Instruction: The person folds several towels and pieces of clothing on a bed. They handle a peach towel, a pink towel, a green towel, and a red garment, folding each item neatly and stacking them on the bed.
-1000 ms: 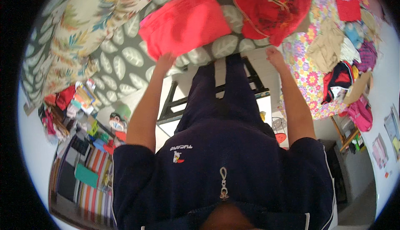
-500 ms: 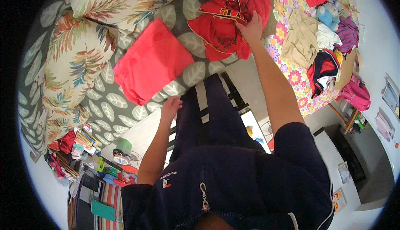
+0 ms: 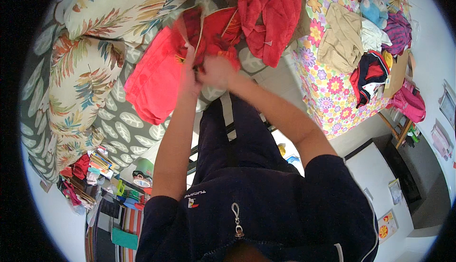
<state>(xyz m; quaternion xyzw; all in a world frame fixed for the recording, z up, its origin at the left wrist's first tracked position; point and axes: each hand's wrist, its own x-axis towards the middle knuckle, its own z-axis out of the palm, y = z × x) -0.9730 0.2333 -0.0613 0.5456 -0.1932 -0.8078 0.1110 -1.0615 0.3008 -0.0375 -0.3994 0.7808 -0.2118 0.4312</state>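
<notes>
A red patterned cloth (image 3: 219, 41) with pale edging and yellow marks is drawn up in front of me, partly blurred by motion. My left hand (image 3: 191, 76) grips its near edge, fingers closed. Close beside it, my right hand (image 3: 217, 72) is smeared but looks curled into a fist on the same cloth. Under and left of the patterned cloth lies a folded coral-red cloth (image 3: 148, 84) on the leaf-print cover. Another crumpled red cloth (image 3: 273, 17) lies farther right, at the edge of the bed or couch.
Feather-print cushions (image 3: 85, 76) line the left side over the leaf-print cover (image 3: 135, 119). At right, a flowered cover (image 3: 325, 79) bears beige trousers (image 3: 339, 38), a blue plush toy (image 3: 374, 10) and more clothes. A pink bag (image 3: 409, 103) hangs beyond.
My right hand has moved left and nearer, bringing the red patterned cloth over the folded one. My left hand has risen from beside my leg and taken hold of its edge.
</notes>
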